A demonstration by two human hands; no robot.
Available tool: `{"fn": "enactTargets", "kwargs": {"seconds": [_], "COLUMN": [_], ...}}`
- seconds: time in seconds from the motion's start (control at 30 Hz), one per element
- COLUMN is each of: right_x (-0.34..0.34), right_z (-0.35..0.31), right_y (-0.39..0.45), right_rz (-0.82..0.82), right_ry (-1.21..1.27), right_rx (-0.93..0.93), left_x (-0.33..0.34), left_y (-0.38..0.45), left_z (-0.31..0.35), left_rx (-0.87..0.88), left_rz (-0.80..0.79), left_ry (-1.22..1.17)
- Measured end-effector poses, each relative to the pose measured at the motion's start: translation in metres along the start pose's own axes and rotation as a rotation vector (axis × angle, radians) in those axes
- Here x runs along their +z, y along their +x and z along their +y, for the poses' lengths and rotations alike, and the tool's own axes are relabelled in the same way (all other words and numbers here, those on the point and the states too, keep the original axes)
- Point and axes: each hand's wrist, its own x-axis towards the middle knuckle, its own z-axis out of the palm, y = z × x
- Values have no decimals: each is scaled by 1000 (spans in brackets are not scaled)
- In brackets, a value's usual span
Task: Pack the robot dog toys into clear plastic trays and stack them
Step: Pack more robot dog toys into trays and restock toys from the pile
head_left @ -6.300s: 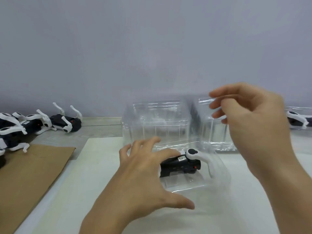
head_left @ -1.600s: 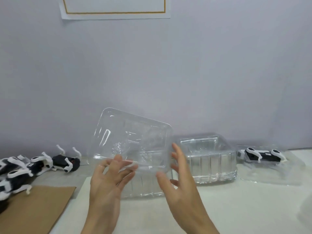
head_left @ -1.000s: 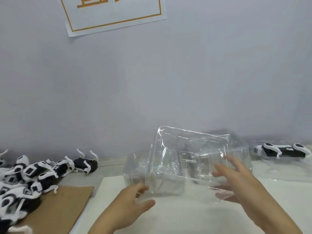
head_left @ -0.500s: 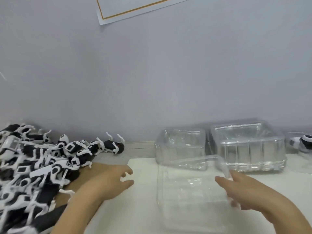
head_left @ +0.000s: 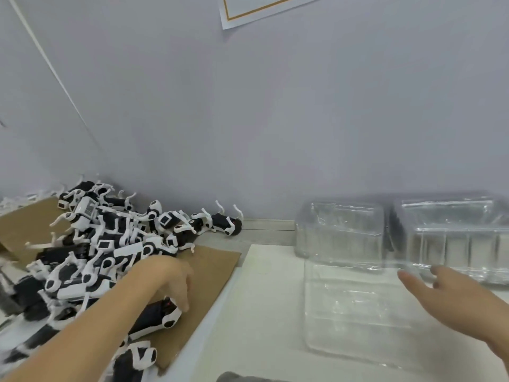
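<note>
A heap of black-and-white robot dog toys (head_left: pixel 104 238) lies on brown cardboard (head_left: pixel 209 274) at the left. My left hand (head_left: pixel 170 279) reaches down onto one toy (head_left: pixel 157 315) at the heap's near edge, fingers curling over its black body. An empty clear plastic tray (head_left: pixel 355 307) lies flat on the white surface at centre right. My right hand (head_left: pixel 451 296) hovers at the tray's right rim with fingers extended, holding nothing. Two stacks of clear trays stand behind it, a left stack (head_left: pixel 341 230) and a right stack (head_left: pixel 454 235).
A grey wall runs close behind everything, with a paper sheet (head_left: pixel 261 9) taped high up. The white surface (head_left: pixel 264 299) meets the cardboard along a diagonal edge. A dark shape (head_left: pixel 242 377) shows at the bottom edge.
The tray now lies flat on the white surface. My left hand has moved left from the cardboard edge onto a toy in the heap. The view has swung left.
</note>
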Motion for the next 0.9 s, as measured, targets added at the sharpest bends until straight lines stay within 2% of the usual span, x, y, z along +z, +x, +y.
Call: {"fn": "enactTargets", "kwargs": {"seconds": [0.13, 0.3, 0.4, 0.5, 0.6, 0.7, 0.77, 0.9], "right_x": [2, -1, -3, -4, -4, -2, 1, 20], "right_z": [-2, -2, -4, -6, -8, -14, -24, -37], "right_y": [0, 0, 1, 4, 4, 2, -1, -2], "right_rz": [-18, -22, 42, 209, 414, 521, 492, 237], "right_ry": [-23, -51, -72, -78, -9, 134, 316, 647], "right_rx": [-13, -27, -19, -12, -50, -193, -290, -351], "left_x": [9, 7, -6, -26, -53, -76, -81, -64], "left_y": [11, 8, 2, -14, -40, -69, -86, -97], "left_z": [11, 19, 7, -3, -3, 10, 30, 102], "left_rx": [15, 8, -10, 17, 86, 220, 311, 583], "left_rz": [-106, -113, -113, -27, 151, 459, 701, 1246], "left_ry": [47, 304, 183, -31, -95, -178, -306, -647]}}
